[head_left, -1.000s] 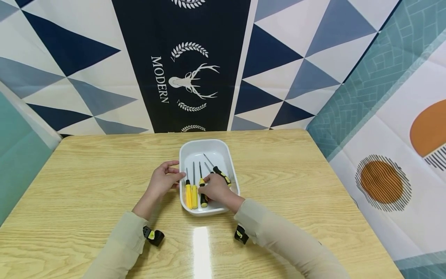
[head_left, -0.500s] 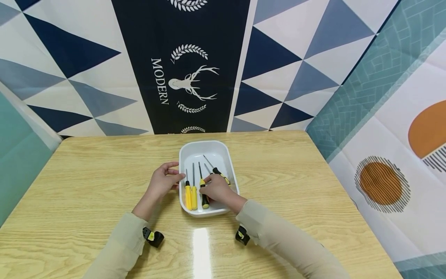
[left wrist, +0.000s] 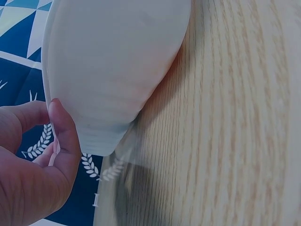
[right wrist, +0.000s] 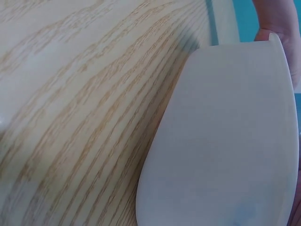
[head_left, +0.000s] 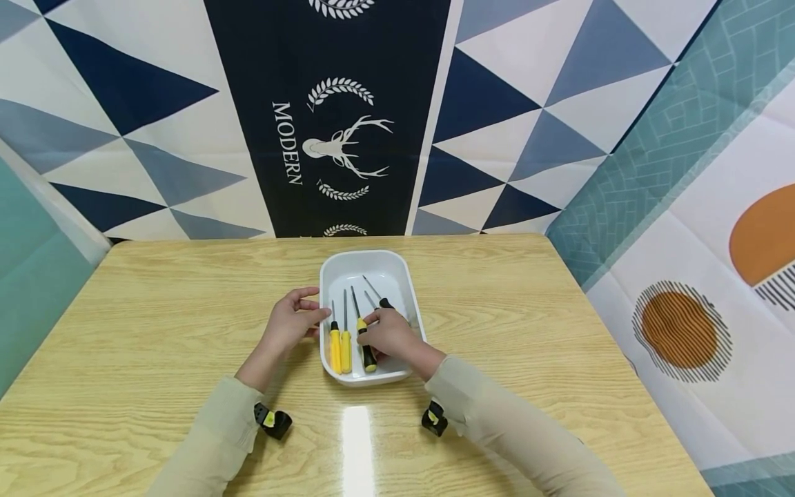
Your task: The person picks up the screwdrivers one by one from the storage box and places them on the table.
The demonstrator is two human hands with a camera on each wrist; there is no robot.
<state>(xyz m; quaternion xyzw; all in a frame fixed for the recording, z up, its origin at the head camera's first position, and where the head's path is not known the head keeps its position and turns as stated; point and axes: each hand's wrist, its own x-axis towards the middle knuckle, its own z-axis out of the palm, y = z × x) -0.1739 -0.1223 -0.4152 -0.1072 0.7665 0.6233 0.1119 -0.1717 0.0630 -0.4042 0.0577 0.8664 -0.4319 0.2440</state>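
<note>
1. The black-and-yellow screwdriver was inside the white tray, near its middle, with its shaft towards the far end; I cannot tell whether it touched the bottom.
2. The right hand reached over the tray's near right part, with fingers bent and nearly closed, and its fingertips pinched this handle.
3. The left hand was at the tray's left side, half closed, and held the rim between thumb and fingers.
4. Along the tray's left wall, two yellow screwdrivers lay side by side. In the tray's right half, two other screwdrivers were partly hidden by the right hand.
5. Under the tray was the table, pale yellow with fine wood grain. Nearer than the tray, a bright reflection made a white strip on its glossy surface.
6. Behind the tray stood a wall covering: a black panel with "MODERN" and a white deer head, and triangles in navy, grey-blue and white on both sides.
7. Far right of the tray, a pale covering carried orange round shapes; far left, a teal surface was visible.
</note>
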